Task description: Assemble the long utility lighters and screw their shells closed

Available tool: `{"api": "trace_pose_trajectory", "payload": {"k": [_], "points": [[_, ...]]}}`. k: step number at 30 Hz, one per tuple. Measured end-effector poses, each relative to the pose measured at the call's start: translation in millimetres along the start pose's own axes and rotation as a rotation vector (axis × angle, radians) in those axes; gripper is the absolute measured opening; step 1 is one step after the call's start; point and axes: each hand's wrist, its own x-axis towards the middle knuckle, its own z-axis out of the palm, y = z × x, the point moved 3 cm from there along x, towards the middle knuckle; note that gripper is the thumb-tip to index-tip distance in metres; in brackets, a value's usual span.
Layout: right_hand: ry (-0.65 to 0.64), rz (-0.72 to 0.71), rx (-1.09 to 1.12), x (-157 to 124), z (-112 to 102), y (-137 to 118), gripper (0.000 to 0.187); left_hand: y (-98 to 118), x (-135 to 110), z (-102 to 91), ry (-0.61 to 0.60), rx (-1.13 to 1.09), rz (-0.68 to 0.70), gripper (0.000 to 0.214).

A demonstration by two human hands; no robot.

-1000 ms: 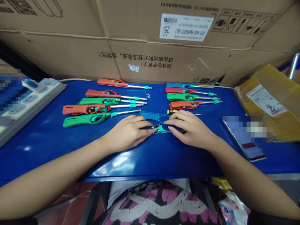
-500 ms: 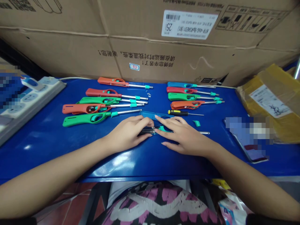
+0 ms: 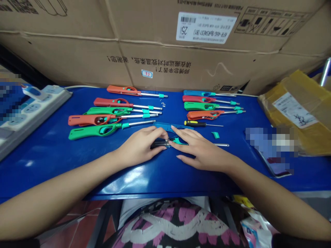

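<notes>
A blue utility lighter lies opened up between my hands, its teal trigger [image 3: 178, 140] and dark inside parts [image 3: 159, 143] showing. One blue casing half [image 3: 162, 126] lies just behind it. My left hand [image 3: 141, 146] is closed in a pinch over the lighter's inner parts; any tiny piece at the fingertips is too small to name. My right hand [image 3: 200, 148] reaches over the lighter with fingers spread, index fingertip touching it near the left fingertips. The metal tube [image 3: 222, 145] sticks out past this hand. A loose teal piece [image 3: 215, 135] rests beyond it.
Several lighters lie in a left group [image 3: 90, 119] and a right group [image 3: 204, 106], near a screwdriver [image 3: 195, 123]. A power strip [image 3: 33, 106] is at left, a phone [image 3: 267, 155] and taped package [image 3: 297, 113] at right. A large carton [image 3: 103, 44] stands behind.
The view has shifted slightly. Both hands stay over the opened lighter, with only slight movement at the left fingertips.
</notes>
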Motion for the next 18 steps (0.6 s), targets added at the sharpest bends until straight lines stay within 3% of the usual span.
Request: {"api": "trace_pose_trajectory", "payload": {"k": [12, 16, 18], "points": [[0.029, -0.028, -0.030, 1, 0, -2, 0.051, 1, 0, -4.4, -0.004, -0.001, -0.054, 0.015], [0.147, 0.018, -0.004, 2, -7, 3, 0.051, 0, -1, -5.9, -0.012, 0.009, -0.043, 0.015], [0.229, 0.031, 0.011, 1, -13, 6, 0.041, 0, -1, -7.1, -0.012, 0.016, -0.022, 0.019]]}}
